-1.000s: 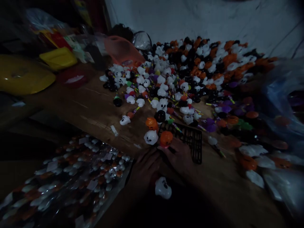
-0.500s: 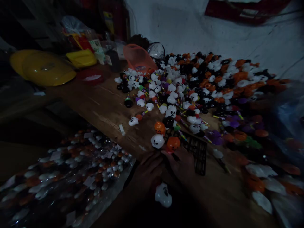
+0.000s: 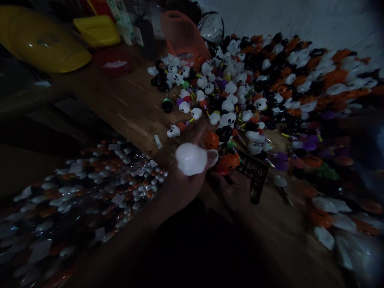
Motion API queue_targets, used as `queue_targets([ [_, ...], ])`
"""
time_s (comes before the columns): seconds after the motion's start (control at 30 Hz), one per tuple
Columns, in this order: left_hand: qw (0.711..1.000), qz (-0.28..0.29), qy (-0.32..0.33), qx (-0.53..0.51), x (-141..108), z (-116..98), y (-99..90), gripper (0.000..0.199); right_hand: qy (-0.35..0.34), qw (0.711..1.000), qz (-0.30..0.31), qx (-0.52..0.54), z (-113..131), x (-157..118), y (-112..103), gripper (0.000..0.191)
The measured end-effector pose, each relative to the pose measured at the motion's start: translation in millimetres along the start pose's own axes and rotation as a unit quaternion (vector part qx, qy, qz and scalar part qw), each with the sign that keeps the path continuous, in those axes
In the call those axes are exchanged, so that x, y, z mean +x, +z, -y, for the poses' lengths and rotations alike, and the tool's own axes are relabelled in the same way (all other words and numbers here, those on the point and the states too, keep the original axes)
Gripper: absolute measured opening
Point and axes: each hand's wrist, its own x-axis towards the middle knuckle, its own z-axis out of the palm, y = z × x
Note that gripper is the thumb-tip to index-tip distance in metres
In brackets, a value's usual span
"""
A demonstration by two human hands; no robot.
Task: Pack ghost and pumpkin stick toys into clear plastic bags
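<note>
My left hand (image 3: 184,184) is closed around a white plastic ghost figure (image 3: 191,159), raised above the table edge with its smooth side up. A white piece (image 3: 213,158) shows just beyond my left fingers, mostly hidden by them. My right hand (image 3: 235,188) has its thumb and fingers bent in at the near underside of an orange pumpkin figure (image 3: 228,163); the contact itself is dark. Another orange pumpkin (image 3: 211,141) and a black figure (image 3: 224,134) lie just past the hands. Beside my right hand is a black slotted plastic tray (image 3: 255,176).
A big heap of white, orange and black figures (image 3: 270,88) covers the back of the wooden table (image 3: 126,108). Bagged figures (image 3: 90,192) lie lower left. Farther back are an orange plastic scoop (image 3: 184,38), a yellow helmet-like shell (image 3: 51,44) and a red dish (image 3: 115,64).
The white ghost figure that was low near my lap is now up in my left hand. My hands have parted, the right staying by the pumpkin. The view has tilted down.
</note>
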Motion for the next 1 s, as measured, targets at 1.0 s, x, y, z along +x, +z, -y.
queue_targets([
  [1.0, 0.986, 0.009, -0.074, -0.152, 9, 10, 16.1, 0.038, -0.130, 0.987, -0.007, -0.096, 7, -7, 11, 0.022],
])
